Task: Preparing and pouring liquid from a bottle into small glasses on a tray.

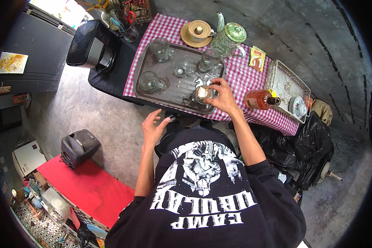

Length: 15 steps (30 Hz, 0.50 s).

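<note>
My right hand (pixel 224 98) is closed in a pinch at the near right corner of a brown tray (pixel 173 102). Between its fingers is a small white-and-brown tea bag (pixel 202 91), right over a glass mug that it partly hides. Bent a little, the fingers of my left hand (pixel 153 127) are apart and hold nothing, in front of the tray's near edge. Other clear glass mugs stand on the wet tray: one far left (pixel 160 49), one near left (pixel 149 81), one in the middle (pixel 181 68) and one far right (pixel 209 60).
Behind the tray are a lidded cup on a saucer (pixel 199 31) and a green speckled teapot (pixel 231 39). To the right lie a yellow sachet (pixel 257 58), an amber bottle (pixel 258 100) and a wire basket (pixel 287 80). A black coffee maker (pixel 91 45) stands left.
</note>
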Each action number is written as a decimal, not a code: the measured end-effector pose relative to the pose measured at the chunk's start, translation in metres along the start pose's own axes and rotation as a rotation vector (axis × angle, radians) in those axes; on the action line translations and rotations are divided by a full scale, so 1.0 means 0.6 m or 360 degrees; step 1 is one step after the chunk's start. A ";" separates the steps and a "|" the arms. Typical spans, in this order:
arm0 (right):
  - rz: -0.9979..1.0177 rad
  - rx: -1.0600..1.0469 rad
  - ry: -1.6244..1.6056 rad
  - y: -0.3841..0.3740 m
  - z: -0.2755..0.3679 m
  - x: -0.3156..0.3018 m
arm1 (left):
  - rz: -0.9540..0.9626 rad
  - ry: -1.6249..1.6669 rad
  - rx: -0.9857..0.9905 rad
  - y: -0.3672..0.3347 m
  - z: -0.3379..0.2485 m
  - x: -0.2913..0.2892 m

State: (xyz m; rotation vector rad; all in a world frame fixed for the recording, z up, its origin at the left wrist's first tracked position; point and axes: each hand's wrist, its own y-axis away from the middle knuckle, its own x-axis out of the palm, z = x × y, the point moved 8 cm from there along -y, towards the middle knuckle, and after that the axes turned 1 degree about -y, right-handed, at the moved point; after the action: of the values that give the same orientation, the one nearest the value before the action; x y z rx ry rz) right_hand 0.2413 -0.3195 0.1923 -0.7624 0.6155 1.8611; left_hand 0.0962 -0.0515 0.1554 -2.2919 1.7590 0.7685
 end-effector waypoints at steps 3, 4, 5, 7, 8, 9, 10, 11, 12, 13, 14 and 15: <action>0.0006 0.0024 0.0000 0.000 -0.002 -0.001 | -0.0003 0.0004 -0.0003 0.000 -0.004 -0.001; 0.0009 0.0025 0.0000 -0.001 -0.003 0.000 | -0.0003 -0.0003 -0.0002 0.000 -0.005 -0.001; 0.0004 0.0014 -0.0003 -0.001 -0.004 -0.001 | -0.0004 -0.0010 -0.0001 0.000 -0.005 -0.001; 0.0000 0.0002 -0.0006 -0.002 -0.003 -0.001 | -0.0002 -0.0009 -0.0007 -0.002 -0.004 -0.001; 0.0001 0.0005 -0.0017 -0.001 -0.003 -0.002 | -0.0001 -0.0009 -0.0010 -0.002 -0.003 -0.001; 0.0003 0.0008 -0.0028 -0.001 -0.003 -0.002 | -0.0002 -0.0009 -0.0011 -0.002 -0.003 -0.001; 0.0002 0.0008 -0.0028 -0.001 -0.003 -0.002 | 0.0000 -0.0007 -0.0010 -0.002 -0.003 -0.001; 0.0008 0.0021 -0.0025 -0.001 -0.003 -0.001 | 0.0003 -0.0005 -0.0010 -0.003 -0.002 -0.001; 0.0013 0.0035 -0.0022 -0.001 -0.004 0.000 | 0.0003 -0.0005 -0.0010 -0.003 -0.003 -0.001; 0.0013 0.0035 -0.0023 -0.002 -0.004 0.000 | 0.0002 -0.0009 -0.0008 -0.004 -0.004 -0.001; 0.0018 0.0033 -0.0013 -0.002 -0.005 0.001 | 0.0001 -0.0013 -0.0005 -0.004 -0.004 -0.001; 0.0023 0.0032 -0.0004 -0.003 -0.005 0.001 | 0.0001 -0.0013 -0.0005 -0.005 -0.005 -0.001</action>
State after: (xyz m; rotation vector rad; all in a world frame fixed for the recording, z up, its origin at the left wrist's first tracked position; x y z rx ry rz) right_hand 0.2434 -0.3206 0.1896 -0.7443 0.6391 1.8663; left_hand 0.0994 -0.0511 0.1576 -2.2869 1.7567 0.7804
